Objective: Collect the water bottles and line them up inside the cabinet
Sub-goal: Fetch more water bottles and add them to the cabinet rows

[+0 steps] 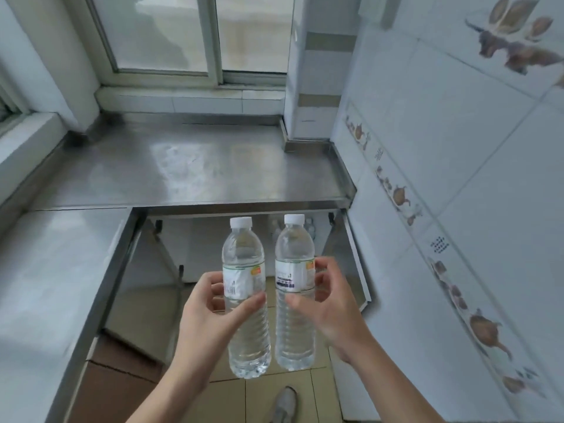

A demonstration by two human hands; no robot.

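I hold two clear water bottles with white caps upright in front of me. My left hand point(210, 303) grips the left bottle point(245, 270) around its label. My right hand point(329, 300) grips the right bottle point(294, 248) at the label, thumb in front and fingers behind. Both bottles hang in the air before the open cabinet point(189, 254) under the steel counter. More clear bottles point(308, 227) stand deep inside the cabinet at the back right, partly hidden behind the held ones.
A bare steel countertop point(189, 166) spans above the cabinet, with a window behind it. The cabinet's doors stand open on the left point(116, 270) and right point(357, 257). A tiled wall point(457, 178) is close on the right. A cardboard box point(116, 377) sits lower left; my shoe point(285, 404) is on the floor tiles.
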